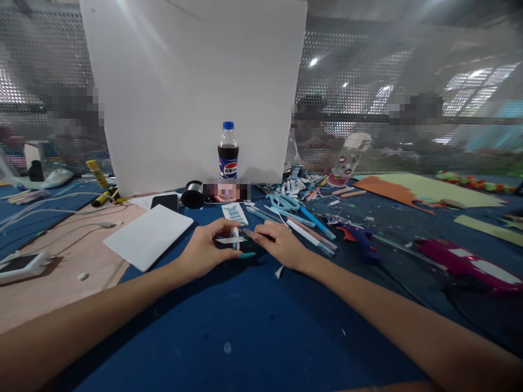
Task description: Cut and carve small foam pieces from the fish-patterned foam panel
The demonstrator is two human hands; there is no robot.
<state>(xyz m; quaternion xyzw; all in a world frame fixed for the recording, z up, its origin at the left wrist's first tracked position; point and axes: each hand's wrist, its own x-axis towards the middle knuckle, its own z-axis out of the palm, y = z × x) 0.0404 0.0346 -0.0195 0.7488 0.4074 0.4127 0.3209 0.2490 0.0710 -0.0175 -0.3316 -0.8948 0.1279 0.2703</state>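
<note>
Between the thumb and fingertips of my left hand [206,245] is a small white and light-blue piece [236,238], held upright. My right hand [281,245] is closed just right of it, its fingers curled and pointing at the piece; what it pinches, if anything, is too small to make out. Beyond my fingers lies a card with blue printed shapes [234,214]. A small white scrap [279,271] rests on the blue table mat [245,326] below my right hand.
A cola bottle [228,155] stands before a white board [196,98]. Blue scissors [283,202], markers [302,231] and paper scraps lie right of centre. Two glue guns, one blue [362,239], one magenta [469,264], lie farther right. White sheets [149,237] lie left.
</note>
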